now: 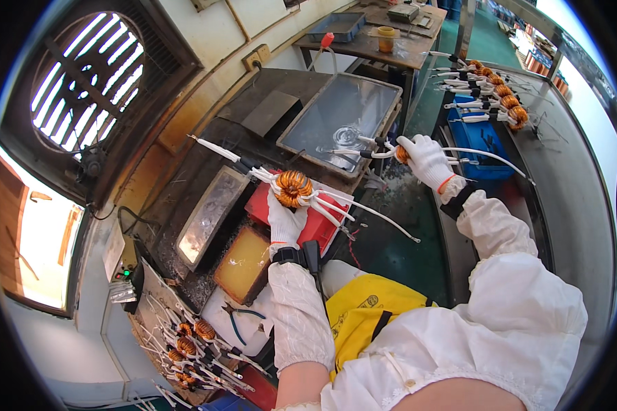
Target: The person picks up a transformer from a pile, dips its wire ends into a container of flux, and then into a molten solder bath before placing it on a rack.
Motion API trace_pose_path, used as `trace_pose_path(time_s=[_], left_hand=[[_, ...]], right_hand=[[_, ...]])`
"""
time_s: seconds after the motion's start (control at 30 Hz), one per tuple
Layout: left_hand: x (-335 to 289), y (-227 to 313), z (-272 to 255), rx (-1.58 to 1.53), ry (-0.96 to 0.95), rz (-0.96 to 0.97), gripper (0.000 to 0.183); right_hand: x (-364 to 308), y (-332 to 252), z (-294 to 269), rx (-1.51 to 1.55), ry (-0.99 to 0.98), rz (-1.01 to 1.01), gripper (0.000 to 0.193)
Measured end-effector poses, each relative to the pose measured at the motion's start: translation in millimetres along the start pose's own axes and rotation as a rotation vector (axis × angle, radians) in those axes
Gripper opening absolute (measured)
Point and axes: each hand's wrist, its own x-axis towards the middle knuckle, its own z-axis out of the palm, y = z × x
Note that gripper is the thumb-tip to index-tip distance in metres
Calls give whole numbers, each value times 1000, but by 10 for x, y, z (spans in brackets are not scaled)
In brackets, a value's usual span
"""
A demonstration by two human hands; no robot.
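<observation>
My left hand (285,220), in a white glove, is closed round a toroidal coil (294,189) with orange copper windings. White sleeved leads stick out of it on both sides, and it is held above a red box (259,204). My right hand (425,162), gloved too, grips a second toroidal coil (402,155), mostly covered by the fingers. Its leads point left over a shallow tray of liquid (343,103), where rings ripple on the surface near the lead ends. Whether those ends touch the liquid I cannot tell.
A narrow trough with a silvery surface (212,216) and a box of yellowish liquid (243,264) are left of my left hand. Pliers (236,322) and several coils (185,347) lie lower left. More coils (503,90) line a blue bin (483,140) at right.
</observation>
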Motion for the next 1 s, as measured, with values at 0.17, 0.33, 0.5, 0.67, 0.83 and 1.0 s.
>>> trace_pose_path(time_s=[0.17,0.33,0.5,0.67,0.83,1.0], left_hand=[[32,-19,-34,79,41,20,43],[207,-80,-379,315,-50,248,38],[67,-111,-315,1196,-126,675,81],[132,-59,-383,1293,-123,758,74],[250,47,-354,-116,-183,-15,59],[231,-68,-372,493,-101,299,41]], right_hand=[[46,29,-73,-38,-33,-22,44],[77,92,-385,-61,27,-31,40],[-164,557,-821,-39,64,30,39],[-508,1175,-1254,-118,38,189,35],[-861,1759,-1623,-244,-65,568,34],[-1169,2473,-1542,-194,-45,814,30]])
